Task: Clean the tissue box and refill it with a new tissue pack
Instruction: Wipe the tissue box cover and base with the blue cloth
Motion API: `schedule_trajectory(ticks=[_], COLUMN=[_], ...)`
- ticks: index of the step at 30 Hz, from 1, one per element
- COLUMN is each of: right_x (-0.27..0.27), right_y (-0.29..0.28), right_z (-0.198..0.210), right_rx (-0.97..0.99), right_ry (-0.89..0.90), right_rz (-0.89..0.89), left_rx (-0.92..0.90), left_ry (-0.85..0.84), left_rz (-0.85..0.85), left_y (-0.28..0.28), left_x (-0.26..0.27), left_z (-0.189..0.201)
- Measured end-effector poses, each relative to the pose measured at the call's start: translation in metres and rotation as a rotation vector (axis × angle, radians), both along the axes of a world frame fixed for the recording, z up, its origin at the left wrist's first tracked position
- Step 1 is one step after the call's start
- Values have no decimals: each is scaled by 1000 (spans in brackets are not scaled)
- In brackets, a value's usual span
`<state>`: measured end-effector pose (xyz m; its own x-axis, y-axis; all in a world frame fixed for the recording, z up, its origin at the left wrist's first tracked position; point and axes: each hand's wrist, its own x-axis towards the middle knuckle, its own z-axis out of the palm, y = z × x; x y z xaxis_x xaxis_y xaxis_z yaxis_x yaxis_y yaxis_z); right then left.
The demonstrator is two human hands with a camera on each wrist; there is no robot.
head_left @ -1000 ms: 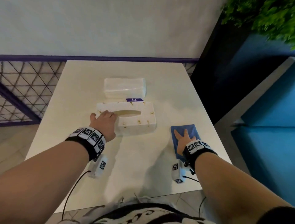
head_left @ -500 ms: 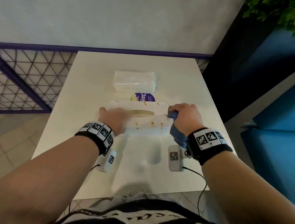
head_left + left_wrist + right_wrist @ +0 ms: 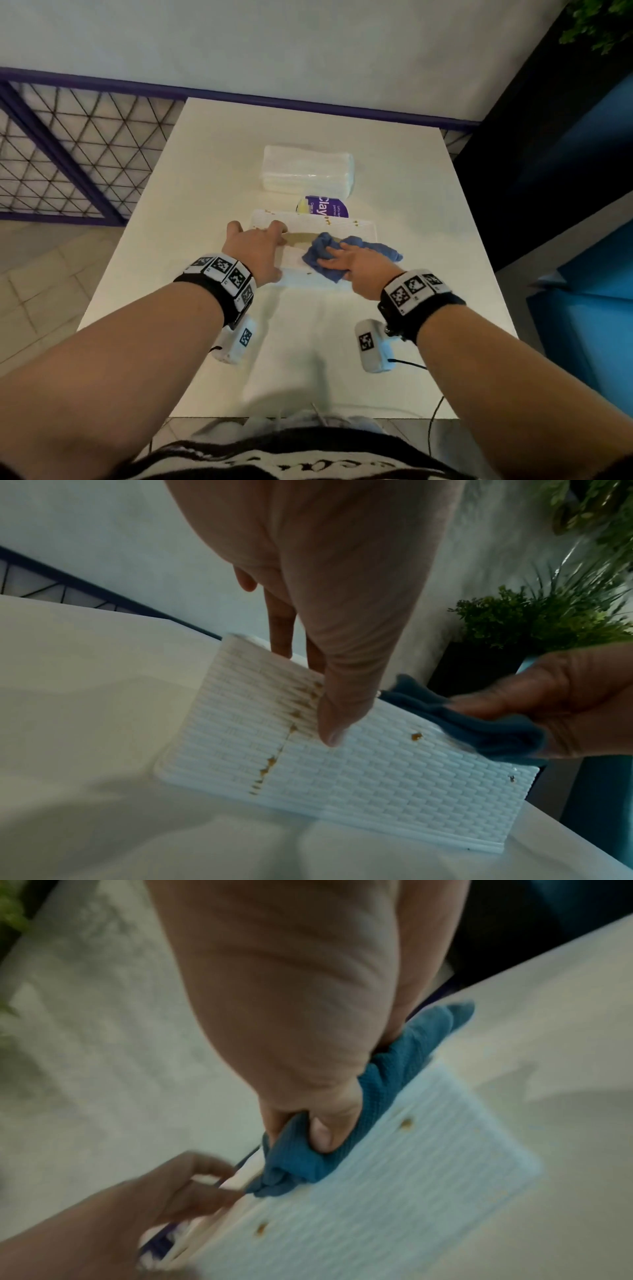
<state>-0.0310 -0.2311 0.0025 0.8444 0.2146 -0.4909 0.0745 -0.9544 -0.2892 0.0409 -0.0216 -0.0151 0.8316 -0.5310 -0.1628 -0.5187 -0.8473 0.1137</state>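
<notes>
1. Blue cloth (image 3: 346,255) is bunched in my right hand (image 3: 356,265), thumb and fingers curled round it, and pressed onto the top of the tissue box (image 3: 363,228) beside its oval slot.
2. My left hand (image 3: 255,251) holds the box's left end, thumb (image 3: 337,715) down the front wall and fingers over the top.
3. I judge the cleaning step is under way: brown spots (image 3: 270,762) show on the front wall and along the box's far edge.
4. Next I should sweep the cloth over those spots, keeping the left hand braced against the push.
5. Beyond the box lies a purple label (image 3: 329,207), then the new tissue pack (image 3: 308,171), unopened.
6. Right of the box the table (image 3: 445,274) edge is near; the front has more open room.
</notes>
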Motion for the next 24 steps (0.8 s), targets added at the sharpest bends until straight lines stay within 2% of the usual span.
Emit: schedule_trajectory(ticks=[4, 9, 11, 16, 20, 22, 24], right_x=[-4, 18, 22, 1, -12, 2, 12], right_y=[-10, 55, 62, -15, -26, -2, 28], right_z=[7, 6, 5, 7, 17, 18, 20], right_rx=[-10, 24, 33, -11, -66, -150, -261], right_ry=[-4, -46, -24, 15, 20, 74, 164], right_rz=[-73, 23, 15, -47, -90, -4, 172], left_rx=[-18, 24, 36, 50, 70, 118, 182], left_ry=[24, -27, -53, 13, 39, 23, -5], left_rz=[3, 12, -6, -55, -41, -47, -68], left_y=[1, 0, -1, -2, -4, -8, -13], left_x=[2, 3, 3, 5, 4, 3, 2], left_z=[0, -2, -1, 4, 4, 8, 12])
